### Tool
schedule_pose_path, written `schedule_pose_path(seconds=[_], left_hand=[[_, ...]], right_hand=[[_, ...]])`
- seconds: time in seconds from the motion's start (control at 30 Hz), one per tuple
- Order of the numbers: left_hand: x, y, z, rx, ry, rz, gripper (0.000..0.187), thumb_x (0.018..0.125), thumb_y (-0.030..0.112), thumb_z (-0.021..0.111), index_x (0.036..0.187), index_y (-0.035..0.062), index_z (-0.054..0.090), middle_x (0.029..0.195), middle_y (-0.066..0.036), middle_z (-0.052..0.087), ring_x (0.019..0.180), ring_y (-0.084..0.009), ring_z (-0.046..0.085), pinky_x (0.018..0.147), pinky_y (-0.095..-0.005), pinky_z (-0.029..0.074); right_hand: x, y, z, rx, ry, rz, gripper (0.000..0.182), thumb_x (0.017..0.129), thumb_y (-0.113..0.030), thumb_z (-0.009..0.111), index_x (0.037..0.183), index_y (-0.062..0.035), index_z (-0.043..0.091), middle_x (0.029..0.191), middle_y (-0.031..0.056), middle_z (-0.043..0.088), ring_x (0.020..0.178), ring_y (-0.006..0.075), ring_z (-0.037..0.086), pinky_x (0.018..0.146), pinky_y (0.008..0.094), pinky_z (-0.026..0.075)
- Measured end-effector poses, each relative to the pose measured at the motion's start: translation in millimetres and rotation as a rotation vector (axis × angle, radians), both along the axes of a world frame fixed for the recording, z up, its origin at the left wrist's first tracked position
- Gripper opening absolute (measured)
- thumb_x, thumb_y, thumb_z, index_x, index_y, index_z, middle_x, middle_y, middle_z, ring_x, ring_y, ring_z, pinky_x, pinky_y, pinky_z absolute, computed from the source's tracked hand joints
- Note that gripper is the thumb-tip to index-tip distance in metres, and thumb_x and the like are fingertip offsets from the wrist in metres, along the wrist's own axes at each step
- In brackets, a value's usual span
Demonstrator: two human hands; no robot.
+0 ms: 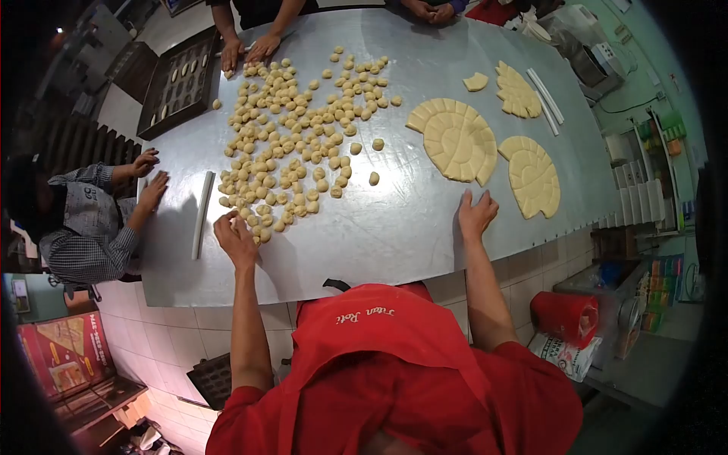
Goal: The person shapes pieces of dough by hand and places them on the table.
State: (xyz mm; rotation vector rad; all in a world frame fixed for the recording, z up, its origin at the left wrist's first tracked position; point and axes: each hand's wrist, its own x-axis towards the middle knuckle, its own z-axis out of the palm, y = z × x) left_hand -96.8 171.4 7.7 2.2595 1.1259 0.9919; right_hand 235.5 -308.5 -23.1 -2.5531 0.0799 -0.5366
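Observation:
My left hand (236, 240) is at the near edge of a large spread of small round dough balls (284, 144) on the metal table. Its fingers are bent and apart beside the nearest balls, with no ball plainly in its grip. My right hand (477, 215) rests on the table just below a big flattened dough round (453, 140) scored into pieces. Its fingers are loosely apart and hold nothing. A second scored dough sheet (533, 178) lies to its right, with a ragged-edged dough piece (518, 91) and a small dough scrap (475, 82) farther back.
A white rolling pin (202, 215) lies at the left; two white rods (545, 102) lie at the right. A dark baking tray (180, 80) with shaped dough stands at the far left. One co-worker's hands (154, 182) are at the left edge, another's (250, 51) at the back.

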Motion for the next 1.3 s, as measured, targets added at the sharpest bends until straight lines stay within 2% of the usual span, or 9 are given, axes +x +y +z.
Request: schedule_pose_path(seconds=[0.23, 0.4, 0.47, 0.67, 0.77, 0.87, 1.0, 1.13, 1.3], left_hand=[[2, -124, 26, -0.181, -0.055, -0.112, 0.015, 0.099, 0.006, 0.066, 0.113, 0.0012, 0.069, 0.112, -0.015, 0.067, 0.105, -0.0327, 0.063, 0.092, -0.0425, 0.052], [16, -206, 30, -0.385, -0.049, -0.268, 0.015, 0.098, 0.003, 0.067, 0.112, 0.0008, 0.071, 0.103, -0.014, 0.070, 0.094, -0.0278, 0.068, 0.086, -0.0390, 0.054], [23, -236, 28, -0.593, -0.030, -0.335, 0.016, 0.101, 0.009, 0.069, 0.115, 0.0018, 0.071, 0.106, -0.012, 0.073, 0.094, -0.0195, 0.069, 0.083, -0.0340, 0.056], [66, -303, 45, -1.189, -0.264, -0.494, 0.030, 0.108, 0.024, 0.067, 0.130, 0.0030, 0.072, 0.114, -0.009, 0.077, 0.100, -0.0150, 0.072, 0.087, -0.0312, 0.058], [72, -306, 40, -1.120, -0.214, -0.534, 0.038, 0.109, 0.029, 0.067, 0.135, 0.0021, 0.071, 0.109, -0.009, 0.079, 0.094, -0.0154, 0.073, 0.085, -0.0303, 0.059], [77, -307, 52, -0.991, -0.273, -0.345, 0.036, 0.109, 0.029, 0.067, 0.123, -0.0030, 0.072, 0.100, -0.007, 0.078, 0.087, -0.0148, 0.074, 0.077, -0.0289, 0.061], [91, -310, 67, -0.895, -0.292, -0.105, 0.039, 0.111, 0.033, 0.062, 0.101, -0.0036, 0.070, 0.086, -0.012, 0.076, 0.077, -0.0178, 0.074, 0.068, -0.0317, 0.060], [105, -307, 66, -0.491, -0.186, 0.005, 0.049, 0.112, 0.041, 0.056, 0.089, -0.0022, 0.064, 0.072, -0.018, 0.067, 0.065, -0.0237, 0.067, 0.062, -0.0415, 0.054], [112, -319, 73, -0.530, -0.196, 0.000, 0.053, 0.111, 0.043, 0.056, 0.085, -0.0023, 0.067, 0.073, -0.025, 0.068, 0.067, -0.0428, 0.069, 0.063, -0.0507, 0.052]], right_hand=[[97, 14, 28, 0.155, 0.275, -0.170, 0.066, 0.092, -0.055, 0.077, 0.119, 0.0041, 0.066, 0.118, 0.0268, 0.069, 0.113, 0.0445, 0.067, 0.095, 0.0540, 0.054], [53, -24, -23, 0.349, 0.191, 0.055, 0.037, 0.092, -0.030, 0.074, 0.111, 0.0011, 0.065, 0.107, 0.0220, 0.073, 0.104, 0.0406, 0.071, 0.091, 0.0492, 0.054], [12, -41, -27, 0.402, 0.281, 0.184, 0.024, 0.096, -0.023, 0.074, 0.099, -0.0024, 0.063, 0.089, 0.0095, 0.068, 0.081, 0.0252, 0.067, 0.075, 0.0405, 0.054], [-97, 5, 29, 0.825, 1.292, 0.956, 0.026, 0.100, -0.020, 0.076, 0.114, -0.0075, 0.058, 0.091, 0.0069, 0.070, 0.076, 0.0163, 0.071, 0.057, 0.0303, 0.056], [-106, 48, 67, 0.939, 1.351, 1.261, 0.031, 0.102, -0.019, 0.076, 0.124, -0.0048, 0.060, 0.095, 0.0086, 0.072, 0.076, 0.0178, 0.072, 0.061, 0.0323, 0.058], [-102, 71, 108, 0.336, 0.599, 1.425, 0.024, 0.101, -0.012, 0.073, 0.120, 0.0012, 0.072, 0.097, 0.0160, 0.078, 0.082, 0.0207, 0.077, 0.072, 0.0345, 0.061], [-107, 82, 105, 0.323, 0.264, 1.501, 0.021, 0.100, -0.009, 0.071, 0.118, 0.0019, 0.072, 0.095, 0.0198, 0.078, 0.085, 0.0235, 0.080, 0.075, 0.0339, 0.062], [-116, 81, 115, 0.595, 0.835, 1.355, 0.023, 0.099, -0.010, 0.075, 0.118, 0.0013, 0.072, 0.097, 0.0140, 0.078, 0.086, 0.0190, 0.077, 0.077, 0.0328, 0.061], [-89, 76, 104, 1.104, 1.492, 1.161, 0.022, 0.098, -0.009, 0.078, 0.116, 0.0022, 0.074, 0.100, 0.0087, 0.076, 0.084, 0.0153, 0.072, 0.073, 0.0296, 0.059]])
